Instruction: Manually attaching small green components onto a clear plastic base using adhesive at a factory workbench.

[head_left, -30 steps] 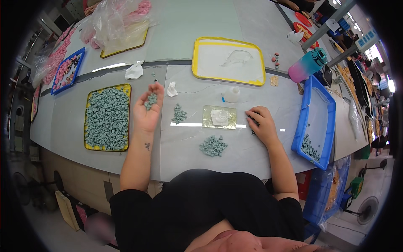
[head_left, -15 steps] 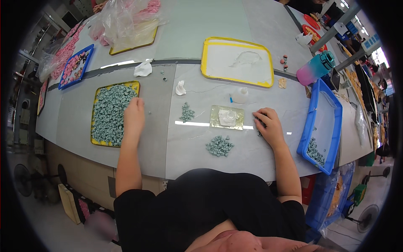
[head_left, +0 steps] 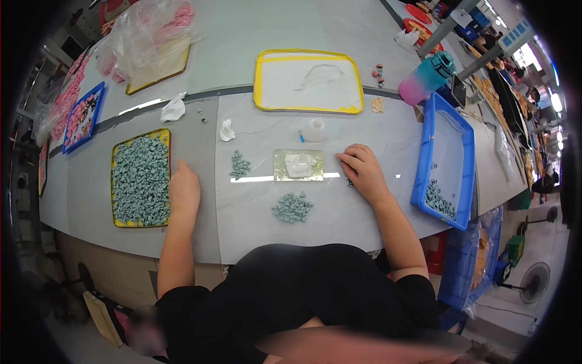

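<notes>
My left hand (head_left: 184, 189) is closed, fingers curled together beside the right edge of a yellow-rimmed tray (head_left: 168, 151) heaped with small grey-green pieces (head_left: 142, 181). Whatever it may hold is hidden. My right hand (head_left: 364, 168) is bent with its fingertips pinched, to the right of a flat greenish pad (head_left: 282, 172). Anything in that pinch is too small to make out. Partly under the right hand lie small dark pieces (head_left: 350, 182). On the pad sits a white sheet with a clear blob (head_left: 299, 164). Two loose piles of grey-green pieces, one left (head_left: 240, 165) and one nearer me (head_left: 293, 208), flank it.
A white squeeze bottle (head_left: 314, 130) with a blue tip stands behind the pad. Farther back is a yellow-rimmed white tray (head_left: 257, 82). To the right are a blue bin (head_left: 425, 145) with some pieces and a teal-pink drink bottle (head_left: 427, 79). Crumpled tissue (head_left: 173, 109) lies back left.
The whole view has shifted, so the table things sit farther left. My left hand has moved off the tray's edge, rightward and nearer me. My right hand stays beside the pad.
</notes>
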Available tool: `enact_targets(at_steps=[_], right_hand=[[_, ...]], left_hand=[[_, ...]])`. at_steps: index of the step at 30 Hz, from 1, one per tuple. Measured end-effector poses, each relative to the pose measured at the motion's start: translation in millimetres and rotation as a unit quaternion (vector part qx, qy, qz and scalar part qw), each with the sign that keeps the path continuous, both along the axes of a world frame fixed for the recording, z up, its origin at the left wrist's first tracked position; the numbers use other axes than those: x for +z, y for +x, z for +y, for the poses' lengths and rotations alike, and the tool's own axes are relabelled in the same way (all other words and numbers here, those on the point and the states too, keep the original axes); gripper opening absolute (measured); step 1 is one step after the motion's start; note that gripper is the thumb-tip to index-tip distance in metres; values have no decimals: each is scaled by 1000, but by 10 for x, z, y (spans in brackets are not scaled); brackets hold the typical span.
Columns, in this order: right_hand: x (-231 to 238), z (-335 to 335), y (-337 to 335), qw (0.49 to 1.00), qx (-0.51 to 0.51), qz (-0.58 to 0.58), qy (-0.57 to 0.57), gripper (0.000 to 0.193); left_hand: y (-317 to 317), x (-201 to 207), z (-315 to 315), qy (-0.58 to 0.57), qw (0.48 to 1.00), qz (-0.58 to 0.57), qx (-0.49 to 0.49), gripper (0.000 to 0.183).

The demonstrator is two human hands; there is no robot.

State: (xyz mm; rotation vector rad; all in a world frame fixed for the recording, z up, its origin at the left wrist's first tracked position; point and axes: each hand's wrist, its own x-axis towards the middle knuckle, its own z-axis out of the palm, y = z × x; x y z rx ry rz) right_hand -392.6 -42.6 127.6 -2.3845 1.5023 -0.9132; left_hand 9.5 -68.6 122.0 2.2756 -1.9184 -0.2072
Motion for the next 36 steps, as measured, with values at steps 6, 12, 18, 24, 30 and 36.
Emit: enact_targets(at_steps=[6, 12, 18, 24, 30, 36], right_hand=[[-7, 36, -120, 1000, -2, -19, -25, 29], [48, 121, -295, 986, -86, -140, 28, 28], [34, 123, -439, 916, -121, -373, 79, 21], [79, 144, -468, 864, -88, -486, 96, 25], [210, 160, -343, 736, -24, -640, 219, 24], [140, 100, -236, 740, -19, -600, 303, 27]], left_hand=[[-18, -56, 6, 15, 999, 31, 4, 16], [-30, -106, 55, -57, 996, 64, -22, 11], [-484, 444, 70, 66, 777, 622, 73, 9], [-1011, 623, 50, 241, 519, 819, -43, 12], [-1487, 464, 92, 301, 325, 896, 33, 13], [-1424, 133, 38, 246, 177, 947, 105, 14]])
